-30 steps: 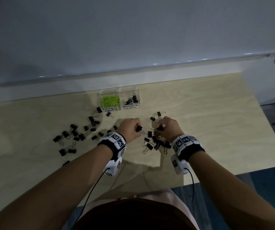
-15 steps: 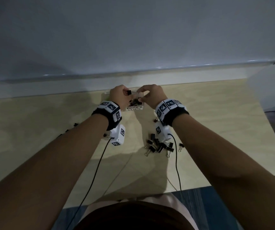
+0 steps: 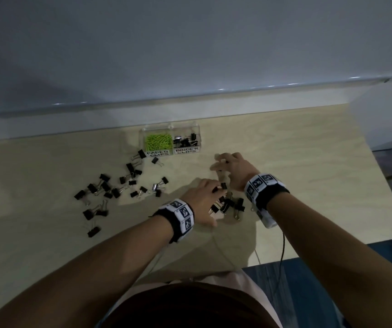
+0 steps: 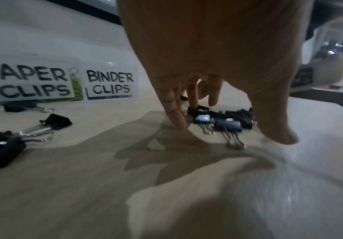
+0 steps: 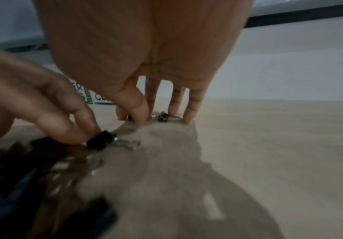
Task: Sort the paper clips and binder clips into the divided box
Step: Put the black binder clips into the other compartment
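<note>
The clear divided box (image 3: 142,138) stands at the back of the table, with green paper clips (image 3: 158,142) in its left cell and black binder clips (image 3: 186,142) in the right cell. A small pile of binder clips (image 3: 229,205) lies in front of me. My left hand (image 3: 214,189) reaches down over this pile. Its straight fingers (image 4: 176,119) touch a black clip (image 5: 100,142), and its thumb is held apart. My right hand (image 3: 223,165) is just beyond the pile. Its thumb and forefinger pinch a small black clip (image 5: 130,118), and another clip (image 5: 162,117) lies between its other fingers.
Many more black binder clips (image 3: 109,190) are scattered over the left part of the wooden table (image 3: 308,174), reaching up to the box front. A wall runs behind the box. The table's near edge and right edge are close to my arms.
Both hands have come back from the binder clip compartment of the box to the pile near me. The right compartment holds more clips than a second ago.
</note>
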The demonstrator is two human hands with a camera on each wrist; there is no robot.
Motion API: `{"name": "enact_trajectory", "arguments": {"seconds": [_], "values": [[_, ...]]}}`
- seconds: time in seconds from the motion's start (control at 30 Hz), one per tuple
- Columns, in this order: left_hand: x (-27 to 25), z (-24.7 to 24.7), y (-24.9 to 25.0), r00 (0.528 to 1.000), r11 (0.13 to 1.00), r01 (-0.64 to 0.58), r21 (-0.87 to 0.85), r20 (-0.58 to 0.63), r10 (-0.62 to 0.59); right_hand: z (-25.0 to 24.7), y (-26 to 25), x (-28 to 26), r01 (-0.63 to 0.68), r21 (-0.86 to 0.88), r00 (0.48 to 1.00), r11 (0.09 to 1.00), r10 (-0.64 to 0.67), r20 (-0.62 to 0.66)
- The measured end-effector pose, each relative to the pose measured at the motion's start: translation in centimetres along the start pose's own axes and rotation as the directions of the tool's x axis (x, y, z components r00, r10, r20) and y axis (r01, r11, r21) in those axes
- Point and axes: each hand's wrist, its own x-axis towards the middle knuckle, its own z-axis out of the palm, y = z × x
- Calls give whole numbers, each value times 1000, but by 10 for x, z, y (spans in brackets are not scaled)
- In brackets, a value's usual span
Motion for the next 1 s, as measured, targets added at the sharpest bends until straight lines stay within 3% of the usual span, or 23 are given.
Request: {"name": "enact_trajectory", "arguments": {"seconds": [0.07, 0.17, 0.33, 0.6, 0.8, 1.0], "values": [[1, 8, 0, 999, 998, -16, 65, -40, 19, 8, 1, -9, 13, -70, 999, 997, -15, -29], [1, 10, -7, 993, 999, -28, -27, -118, 24, 24, 1, -19, 72, -90, 995, 993, -77, -62], [-4, 11, -20, 973, 995, -29, -96, -233, 6, 35, -1, -37, -8, 256, 969, 967, 71, -238], [-6, 9, -21, 963, 1000, 17, -11, -268, -20, 35, -2, -42, -118, 362, 967, 925, 190, -171], [-9, 0, -20, 970, 998, 62, -5, -237, -61, 26, -5, -38, -188, 202, 975, 961, 208, -84], [-15, -17, -32, 925, 928, 144, -343, -287, -249, 18, -8, -23, -231, 111, 973, 967, 233, -3]]}}
